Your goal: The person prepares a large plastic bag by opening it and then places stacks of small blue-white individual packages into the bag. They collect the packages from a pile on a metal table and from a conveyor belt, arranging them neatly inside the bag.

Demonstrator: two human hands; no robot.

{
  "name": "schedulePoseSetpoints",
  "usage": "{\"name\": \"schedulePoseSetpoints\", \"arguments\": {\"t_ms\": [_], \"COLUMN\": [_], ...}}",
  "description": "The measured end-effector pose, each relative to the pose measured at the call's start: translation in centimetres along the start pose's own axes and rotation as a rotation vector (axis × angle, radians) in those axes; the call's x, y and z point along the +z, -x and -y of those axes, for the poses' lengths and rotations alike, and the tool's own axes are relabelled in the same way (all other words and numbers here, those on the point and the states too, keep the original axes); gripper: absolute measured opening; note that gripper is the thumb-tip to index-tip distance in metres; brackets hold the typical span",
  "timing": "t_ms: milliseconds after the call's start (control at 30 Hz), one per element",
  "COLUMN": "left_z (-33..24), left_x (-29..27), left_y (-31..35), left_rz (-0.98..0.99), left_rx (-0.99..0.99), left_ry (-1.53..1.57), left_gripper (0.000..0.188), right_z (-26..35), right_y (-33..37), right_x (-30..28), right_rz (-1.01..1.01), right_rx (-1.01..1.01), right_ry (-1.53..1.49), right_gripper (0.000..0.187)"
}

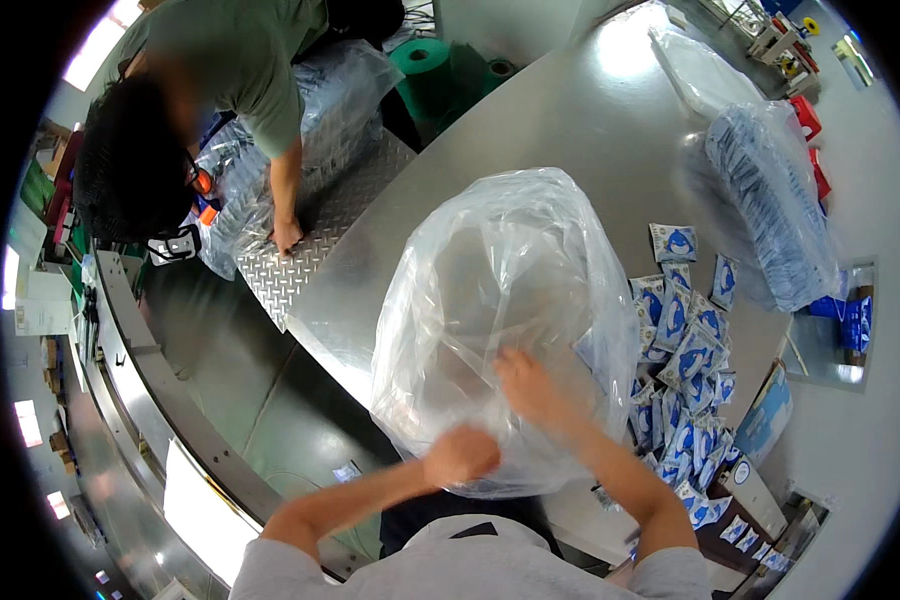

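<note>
A large clear plastic bag [480,260], puffed out and wrinkled, stands at the near edge of the metal table in front of me. My left hand [462,455] is closed in a fist on the bag's near left side. Farther in and to the right, my right hand [528,385] has its fingers curled together on the film; motion blurs it a little. Just right of the bag lies a heap of small blue-and-white sachets [682,340], and one sachet shows faintly through the film.
At the table's far right rests a filled clear bag of blue packs [775,205], with a white plastic bundle [705,70] behind it. A co-worker [240,70] leans over plastic-wrapped goods on a tread-plate surface [315,250] at far left. Green rolls [425,75] stand beyond.
</note>
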State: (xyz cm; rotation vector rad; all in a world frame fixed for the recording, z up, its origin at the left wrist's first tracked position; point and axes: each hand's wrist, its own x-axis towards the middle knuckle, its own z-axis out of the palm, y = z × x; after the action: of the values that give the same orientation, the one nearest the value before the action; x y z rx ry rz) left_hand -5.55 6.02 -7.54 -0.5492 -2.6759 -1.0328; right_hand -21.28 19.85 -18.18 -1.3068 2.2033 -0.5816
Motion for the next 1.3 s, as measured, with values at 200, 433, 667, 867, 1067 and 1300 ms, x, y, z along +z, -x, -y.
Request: {"name": "schedulePoseSetpoints", "arguments": {"t_ms": [200, 433, 667, 867, 1067, 1300], "left_z": [-6.1, -1.1, -7.5, -9.1, -7.4, 4.5], "left_x": [2.7, 6.9, 5.2, -0.4, -8.3, -3.1], "left_y": [14.1, 9.3, 11.1, 10.5, 3.0, 0.0], "left_rz": [-0.124, -0.716, -0.636, -0.572, -0.496, 0.978], "left_rx": [-1.132, -1.618, -1.843, -1.889, -0.616, -0.610], "left_ry": [0.207, 1.468, 1.109, 1.066, -0.059, -0.516], "left_gripper": [0.051, 0.066, 0.039, 0.072, 0.063, 0.046], "right_z": [3.1, 5.2, 3.8, 5.6, 5.6, 5.1], "right_y": [2.2, 1.3, -0.1, -0.1, 2.8, 12.1], "right_x": [3.2, 3.6, 3.7, 1.3, -1.0, 2.9], "right_rz": [-0.061, -0.107, -0.057, 0.024, 0.589, -0.131], "right_rx": [0.116, 0.235, 0.287, 0.305, 0.371, 0.146], "right_ry": [0.393, 0.373, 0.491, 0.406, 0.319, 0.504], "right_gripper": [0.074, 0.087, 0.086, 0.080, 0.067, 0.039]}}
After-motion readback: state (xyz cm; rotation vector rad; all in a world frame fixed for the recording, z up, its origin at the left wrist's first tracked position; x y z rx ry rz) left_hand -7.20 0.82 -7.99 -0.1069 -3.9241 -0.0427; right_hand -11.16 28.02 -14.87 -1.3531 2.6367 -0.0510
